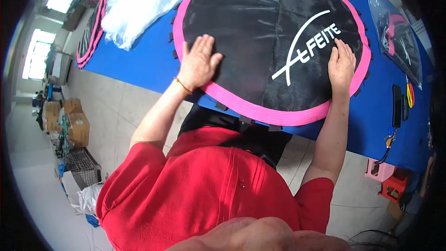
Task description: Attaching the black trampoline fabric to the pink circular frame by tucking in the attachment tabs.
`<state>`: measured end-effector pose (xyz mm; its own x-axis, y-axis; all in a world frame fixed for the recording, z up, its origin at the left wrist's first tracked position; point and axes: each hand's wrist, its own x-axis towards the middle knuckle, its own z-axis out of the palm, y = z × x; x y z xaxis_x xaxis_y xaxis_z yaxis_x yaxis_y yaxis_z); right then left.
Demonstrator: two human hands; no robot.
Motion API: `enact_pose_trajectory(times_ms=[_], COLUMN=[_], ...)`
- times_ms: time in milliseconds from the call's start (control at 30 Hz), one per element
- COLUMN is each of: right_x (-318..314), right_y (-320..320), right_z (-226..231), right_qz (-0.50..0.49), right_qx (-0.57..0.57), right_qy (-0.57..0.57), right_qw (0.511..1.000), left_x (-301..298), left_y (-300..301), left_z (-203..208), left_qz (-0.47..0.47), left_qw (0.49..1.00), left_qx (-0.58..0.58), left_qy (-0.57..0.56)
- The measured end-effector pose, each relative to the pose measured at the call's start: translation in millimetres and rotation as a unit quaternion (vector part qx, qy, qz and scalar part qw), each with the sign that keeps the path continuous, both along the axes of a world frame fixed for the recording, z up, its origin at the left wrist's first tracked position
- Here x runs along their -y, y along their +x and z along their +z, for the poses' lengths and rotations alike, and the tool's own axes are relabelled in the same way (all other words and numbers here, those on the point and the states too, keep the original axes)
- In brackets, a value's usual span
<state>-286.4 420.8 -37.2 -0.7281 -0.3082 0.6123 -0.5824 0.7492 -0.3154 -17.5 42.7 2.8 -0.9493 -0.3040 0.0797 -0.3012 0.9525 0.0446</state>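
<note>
A large round black trampoline mat [237,42] with a broad pink border lies spread on a blue table, its near edge reaching past the table's front. White printing marks its right half, and short black tabs stick out around the rim. My left hand [199,62] rests flat on the left part of the mat, by the pink border, fingers apart. On the right, my right hand [342,65] lies palm down beside the white print, fingers stretched out. Neither hand grips anything.
Clear plastic bags [144,4] are heaped at the far left, beside another pink-edged mat [93,32]. At right lie a bagged black-and-pink piece [398,37], a black case [396,105], yellow-red scissors [409,94] and keys [389,138]. Stools [394,184] and cardboard boxes [76,129] stand on the floor.
</note>
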Motion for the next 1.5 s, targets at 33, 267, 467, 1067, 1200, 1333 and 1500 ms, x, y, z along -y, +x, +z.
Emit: enact_pose_trajectory(times_ms=[33,267,467,1067,1200,1333,1500], right_x=[0,-7,-11,-15,-6,-20,-15], right_y=[0,-5,-1,12,20,4,6], right_z=[-1,-5,3,19,30,16,16], right_qz=[-0.007,-0.049,-0.056,-0.142,-0.145,-0.163,-0.158], right_qx=[0.0,0.003,-0.006,0.152,0.146,0.146,0.167], right_qy=[0.002,0.007,-0.037,-0.202,-0.216,-0.164,-0.185], right_qw=[1.0,0.999,0.998,0.957,0.955,0.962,0.955], left_x=[18,19,-18,22,21,39,-8], left_y=[2,21,39,80,77,61,67], left_z=[-2,-5,6,11,9,2,9], left_qz=[0.027,0.014,-0.086,-0.15,-0.143,-0.102,-0.2], left_qw=[1.0,1.0,0.996,0.988,0.99,0.994,0.979], left_qx=[0.004,-0.009,-0.005,-0.016,-0.02,-0.02,-0.029], left_qy=[-0.012,-0.022,0.01,0.028,0.005,-0.036,0.025])
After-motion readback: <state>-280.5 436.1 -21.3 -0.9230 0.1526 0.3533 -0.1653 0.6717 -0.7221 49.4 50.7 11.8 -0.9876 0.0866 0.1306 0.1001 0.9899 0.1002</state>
